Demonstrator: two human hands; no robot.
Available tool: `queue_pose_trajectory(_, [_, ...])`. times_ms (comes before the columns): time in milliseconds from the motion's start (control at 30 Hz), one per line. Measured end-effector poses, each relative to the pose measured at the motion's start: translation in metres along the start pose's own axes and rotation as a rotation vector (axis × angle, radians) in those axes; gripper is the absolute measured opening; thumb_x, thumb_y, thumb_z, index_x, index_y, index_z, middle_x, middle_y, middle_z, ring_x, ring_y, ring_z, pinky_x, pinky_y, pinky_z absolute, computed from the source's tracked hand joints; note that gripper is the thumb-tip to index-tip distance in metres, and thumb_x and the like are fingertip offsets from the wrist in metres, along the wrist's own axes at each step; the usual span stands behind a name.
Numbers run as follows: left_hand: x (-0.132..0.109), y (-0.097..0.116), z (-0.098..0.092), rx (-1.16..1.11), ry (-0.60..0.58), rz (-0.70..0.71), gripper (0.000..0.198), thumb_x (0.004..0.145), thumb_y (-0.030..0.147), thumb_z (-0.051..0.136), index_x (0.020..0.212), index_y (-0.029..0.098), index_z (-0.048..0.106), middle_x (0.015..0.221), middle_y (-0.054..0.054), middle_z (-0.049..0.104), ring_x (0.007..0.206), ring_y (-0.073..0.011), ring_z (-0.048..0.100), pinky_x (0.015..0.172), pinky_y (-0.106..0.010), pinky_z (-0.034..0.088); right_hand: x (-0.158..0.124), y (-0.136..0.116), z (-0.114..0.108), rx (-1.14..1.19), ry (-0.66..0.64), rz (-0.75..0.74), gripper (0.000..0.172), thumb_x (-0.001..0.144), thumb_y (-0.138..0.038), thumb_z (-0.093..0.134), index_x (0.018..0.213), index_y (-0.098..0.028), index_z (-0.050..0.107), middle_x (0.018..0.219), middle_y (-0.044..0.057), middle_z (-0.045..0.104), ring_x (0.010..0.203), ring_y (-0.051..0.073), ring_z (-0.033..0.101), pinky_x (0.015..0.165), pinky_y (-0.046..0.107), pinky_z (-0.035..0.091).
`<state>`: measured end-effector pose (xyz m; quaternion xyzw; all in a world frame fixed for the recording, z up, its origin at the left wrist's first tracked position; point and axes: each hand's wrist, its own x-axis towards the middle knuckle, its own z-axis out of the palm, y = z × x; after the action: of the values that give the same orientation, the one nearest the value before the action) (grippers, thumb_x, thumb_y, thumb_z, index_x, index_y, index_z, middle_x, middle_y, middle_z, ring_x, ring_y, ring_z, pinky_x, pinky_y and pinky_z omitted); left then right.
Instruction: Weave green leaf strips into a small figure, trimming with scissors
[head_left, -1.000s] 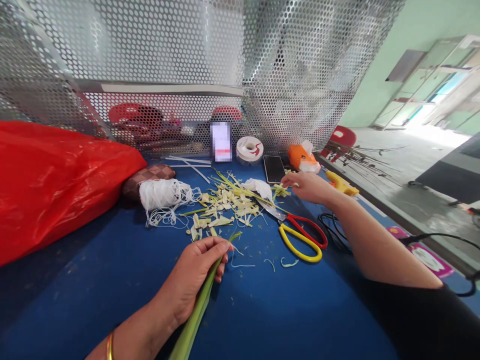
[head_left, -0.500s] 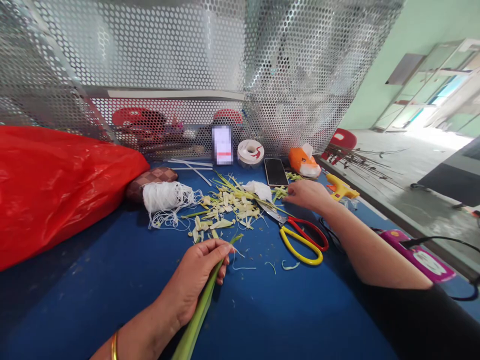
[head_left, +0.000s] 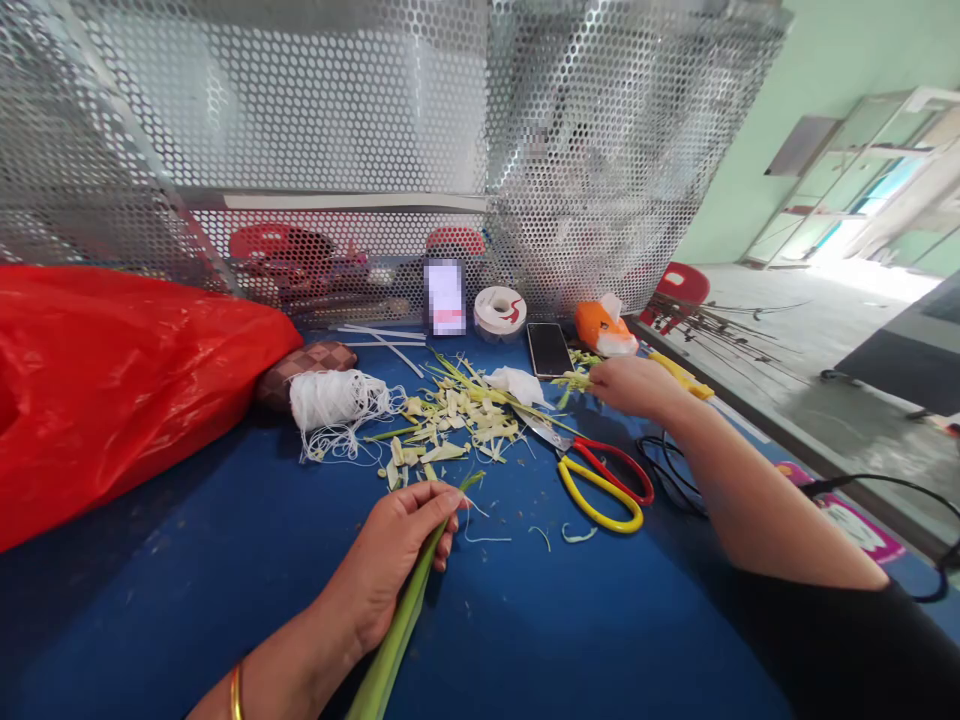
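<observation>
My left hand (head_left: 416,530) is closed round a long green leaf stalk (head_left: 394,655) that runs down to the bottom edge. From its tip, by my thumb, comes a loose white thread (head_left: 487,540). Farther back on the right, my right hand (head_left: 634,388) has its fingers together at a pale green leaf piece (head_left: 574,382), beside the dark phone (head_left: 550,350); its fingertips are partly hidden. Red and yellow-handled scissors (head_left: 600,495) lie between my hands, blades toward a heap of pale leaf scraps (head_left: 457,410).
To the left lie a ball of white string (head_left: 330,400), a checkered pouch (head_left: 304,368) and a red plastic bag (head_left: 135,390). Behind stand a ribbon roll (head_left: 500,312), a lit phone (head_left: 445,297) and an orange tissue pack (head_left: 606,325), before a perforated metal screen (head_left: 337,110). A yellow glue gun (head_left: 681,374) and black cable (head_left: 667,470) lie right.
My right hand has moved slightly right, and the pale green leaf piece has shifted with it. My left hand keeps its hold on the stalk. The view has tilted a little.
</observation>
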<state>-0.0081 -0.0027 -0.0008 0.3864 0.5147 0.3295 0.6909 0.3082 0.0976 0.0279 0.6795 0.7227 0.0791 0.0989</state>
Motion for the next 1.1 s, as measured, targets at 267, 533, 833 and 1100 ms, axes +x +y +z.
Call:
queue_pose_trajectory(267, [-0.001,-0.001,0.0,-0.006,-0.01,0.007,0.023,0.073,0.036,0.071,0.074,0.014,0.065,0.062,0.003,0.051,0.051,-0.006,0.043,0.046,-0.018,0.035,-0.007,0.022,-0.01,0.014,0.076,0.147,0.028,0.086,-0.031,0.044,0.085,-0.021,0.07,0.092,0.009,0.073,0.085,0.026,0.066,0.059,0.029,0.038])
queue_pose_trajectory(533, [-0.003,0.0,0.0,-0.016,0.004,-0.017,0.024,0.072,0.036,0.071,0.073,0.014,0.064,0.061,0.003,0.051,0.05,-0.0061,0.043,0.046,-0.018,0.035,-0.005,0.005,0.0,0.025,0.197,0.399,0.042,0.093,-0.032,0.037,0.114,-0.006,0.062,0.107,0.024,0.066,0.094,0.034,0.065,0.07,0.036,0.043])
queue_pose_trajectory(833, [-0.001,-0.002,-0.001,-0.028,0.007,-0.003,0.024,0.072,0.036,0.072,0.073,0.013,0.066,0.06,0.002,0.051,0.049,-0.0064,0.043,0.046,-0.019,0.035,-0.002,-0.031,0.004,0.14,-0.065,0.083,0.027,0.081,-0.038,0.054,0.076,-0.019,0.072,0.087,0.011,0.072,0.083,0.026,0.066,0.062,0.029,0.042])
queue_pose_trajectory(1100, [-0.001,-0.003,0.0,-0.061,-0.024,0.008,0.02,0.073,0.032,0.07,0.072,0.013,0.066,0.06,0.0,0.056,0.046,-0.0075,0.049,0.046,-0.02,0.039,-0.008,-0.013,-0.009,0.13,-0.053,0.194,0.024,0.082,-0.027,0.047,0.082,-0.02,0.07,0.09,0.009,0.072,0.084,0.024,0.066,0.063,0.028,0.041])
